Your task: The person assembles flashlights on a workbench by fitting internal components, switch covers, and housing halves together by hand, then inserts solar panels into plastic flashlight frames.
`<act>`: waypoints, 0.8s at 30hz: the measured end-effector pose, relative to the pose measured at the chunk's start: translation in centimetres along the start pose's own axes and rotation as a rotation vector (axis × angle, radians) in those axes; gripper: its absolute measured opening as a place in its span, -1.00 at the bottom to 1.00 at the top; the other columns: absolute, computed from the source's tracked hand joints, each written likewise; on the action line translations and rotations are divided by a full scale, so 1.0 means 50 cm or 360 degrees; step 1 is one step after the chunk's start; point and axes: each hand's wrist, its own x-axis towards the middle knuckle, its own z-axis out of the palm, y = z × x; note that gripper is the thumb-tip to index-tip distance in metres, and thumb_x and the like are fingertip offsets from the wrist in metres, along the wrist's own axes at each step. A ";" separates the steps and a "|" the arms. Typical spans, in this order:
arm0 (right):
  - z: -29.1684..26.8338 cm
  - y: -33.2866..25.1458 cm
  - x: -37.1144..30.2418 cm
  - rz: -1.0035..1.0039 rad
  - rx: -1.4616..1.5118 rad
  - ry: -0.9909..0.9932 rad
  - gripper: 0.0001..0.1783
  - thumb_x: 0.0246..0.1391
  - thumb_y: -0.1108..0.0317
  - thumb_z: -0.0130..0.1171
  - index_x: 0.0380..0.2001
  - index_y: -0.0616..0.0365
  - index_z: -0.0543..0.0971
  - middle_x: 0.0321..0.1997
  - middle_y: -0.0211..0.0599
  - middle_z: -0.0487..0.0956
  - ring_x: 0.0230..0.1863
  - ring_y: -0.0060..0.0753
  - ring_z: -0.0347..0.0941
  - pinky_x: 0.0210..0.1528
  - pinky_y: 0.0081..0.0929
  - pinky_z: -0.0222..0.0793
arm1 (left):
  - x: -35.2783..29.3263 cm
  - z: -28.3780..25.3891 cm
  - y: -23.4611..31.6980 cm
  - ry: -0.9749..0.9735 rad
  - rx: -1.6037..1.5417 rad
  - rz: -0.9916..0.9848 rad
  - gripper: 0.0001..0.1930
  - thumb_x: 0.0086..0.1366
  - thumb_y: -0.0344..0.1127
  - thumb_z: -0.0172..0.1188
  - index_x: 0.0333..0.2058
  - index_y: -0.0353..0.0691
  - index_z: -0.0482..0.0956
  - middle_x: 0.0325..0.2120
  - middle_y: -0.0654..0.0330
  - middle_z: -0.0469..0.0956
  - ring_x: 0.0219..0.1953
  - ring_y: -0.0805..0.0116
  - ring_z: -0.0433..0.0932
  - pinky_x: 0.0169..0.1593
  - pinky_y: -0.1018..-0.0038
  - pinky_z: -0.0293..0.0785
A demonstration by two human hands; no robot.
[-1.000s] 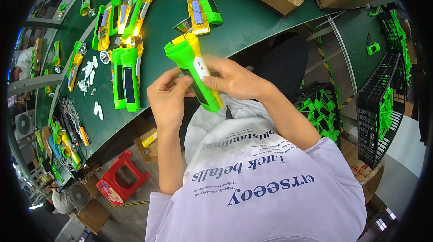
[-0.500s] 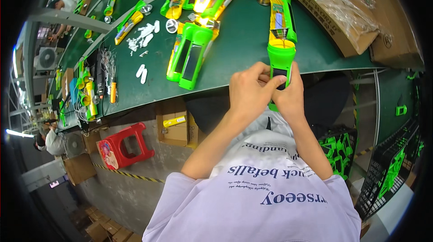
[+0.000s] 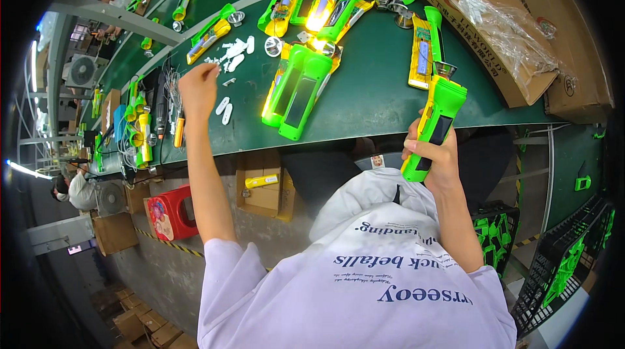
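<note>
My right hand (image 3: 439,159) is wrapped round a green and yellow flashlight (image 3: 437,120) with a dark panel along its side. It is tilted above the table's near edge, its wide end pointing away from me. Beyond that end lies an opened flashlight (image 3: 423,56) with its yellow inner half and a reflector showing. My left hand (image 3: 198,92) is over the left of the table, fingers pinched together; anything between them is too small to make out. Small white plastic pieces (image 3: 236,56) lie just right of it, and an orange-handled tool (image 3: 179,133) is just below.
Several opened flashlights (image 3: 306,88), some lit, lie mid-table on the green top (image 3: 371,101). Cardboard (image 3: 482,30) with clear plastic borders the right side. Below stand a red stool (image 3: 170,213), an open carton (image 3: 263,198) and black crates (image 3: 560,264) of green parts.
My left hand has let go of the flashlight and swung left toward the white pieces. My right hand still grips the flashlight, now tilted and turned. The view has shifted slightly.
</note>
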 end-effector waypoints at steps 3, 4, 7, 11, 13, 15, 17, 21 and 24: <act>0.012 0.001 -0.001 0.0052 -0.0121 -0.0070 -0.34 -0.32 0.60 0.26 -0.04 0.25 0.29 -0.46 -0.31 0.44 -0.55 -0.42 0.43 -0.50 -0.45 0.44 | 0.034 0.049 0.007 -0.0310 0.0249 0.0138 -0.79 0.13 -0.30 0.25 -0.28 -0.27 0.66 -0.36 -0.02 0.63 -0.29 0.06 0.61 -0.18 0.30 0.49; 0.014 0.005 -0.008 0.0052 -0.0091 -0.0057 -0.38 -0.32 0.63 0.28 -0.08 0.25 0.32 -0.45 -0.31 0.46 -0.54 -0.44 0.45 -0.48 -0.47 0.44 | 0.035 0.066 -0.004 -0.0327 0.0327 0.0188 -0.79 0.13 -0.30 0.24 -0.30 -0.28 0.66 -0.35 -0.03 0.62 -0.26 0.04 0.61 -0.16 0.27 0.49; 0.007 0.015 -0.027 0.0071 -0.0040 -0.0027 -0.42 -0.32 0.63 0.32 -0.12 0.24 0.37 -0.44 -0.32 0.48 -0.51 -0.45 0.46 -0.45 -0.48 0.44 | 0.042 0.102 -0.038 -0.0367 0.0623 0.0234 -0.84 0.13 -0.32 0.22 -0.40 -0.29 0.66 -0.39 -0.04 0.61 -0.29 0.01 0.60 -0.18 0.18 0.49; -0.011 0.023 -0.037 0.0045 -0.0076 0.0165 -0.33 -0.30 0.62 0.22 0.00 0.25 0.28 -0.38 -0.28 0.44 -0.53 -0.41 0.45 -0.50 -0.46 0.48 | 0.042 0.117 0.003 -0.0225 0.0693 0.0410 -0.91 0.06 -0.42 0.15 -0.47 -0.25 0.62 -0.40 -0.01 0.56 -0.26 -0.02 0.54 -0.19 0.14 0.46; -0.007 0.023 -0.035 0.0014 -0.0082 0.0190 -0.33 -0.29 0.61 0.19 0.01 0.25 0.27 -0.39 -0.29 0.43 -0.56 -0.43 0.43 -0.52 -0.47 0.46 | 0.024 0.082 0.052 -0.0230 0.0476 0.0684 -0.91 0.00 -0.50 0.15 -0.47 -0.23 0.60 -0.42 0.06 0.51 -0.24 0.04 0.51 -0.21 0.18 0.45; -0.002 0.022 -0.035 0.0012 -0.0103 0.0145 -0.34 -0.29 0.61 0.17 0.00 0.26 0.26 -0.41 -0.29 0.42 -0.57 -0.43 0.42 -0.52 -0.48 0.45 | 0.004 0.060 0.049 -0.0530 0.0454 0.1007 -0.83 -0.03 -0.54 0.17 -0.41 -0.17 0.60 -0.39 0.17 0.46 -0.20 0.15 0.48 -0.23 0.24 0.46; 0.000 0.018 -0.035 0.0020 -0.0122 0.0096 -0.35 -0.29 0.61 0.17 0.00 0.26 0.26 -0.41 -0.29 0.42 -0.57 -0.43 0.42 -0.52 -0.48 0.45 | -0.006 0.044 0.049 -0.0672 0.0566 0.1076 -0.83 -0.02 -0.52 0.17 -0.39 -0.15 0.59 -0.37 0.19 0.45 -0.19 0.19 0.48 -0.23 0.28 0.47; 0.014 0.024 -0.027 -0.0001 -0.0100 0.0047 -0.36 -0.30 0.62 0.18 -0.02 0.26 0.27 -0.42 -0.28 0.42 -0.58 -0.42 0.42 -0.51 -0.48 0.45 | -0.021 0.038 0.057 -0.0838 0.0770 0.1199 -0.86 0.04 -0.45 0.17 -0.36 -0.16 0.55 -0.34 0.24 0.43 -0.20 0.28 0.50 -0.22 0.37 0.50; 0.041 0.028 -0.026 0.0052 -0.0082 -0.0006 -0.37 -0.31 0.63 0.19 -0.05 0.25 0.28 -0.42 -0.27 0.43 -0.57 -0.41 0.43 -0.51 -0.48 0.45 | -0.030 0.047 0.058 -0.0745 0.0733 0.1227 -0.87 0.04 -0.42 0.16 -0.37 -0.19 0.53 -0.34 0.22 0.44 -0.22 0.26 0.51 -0.21 0.36 0.50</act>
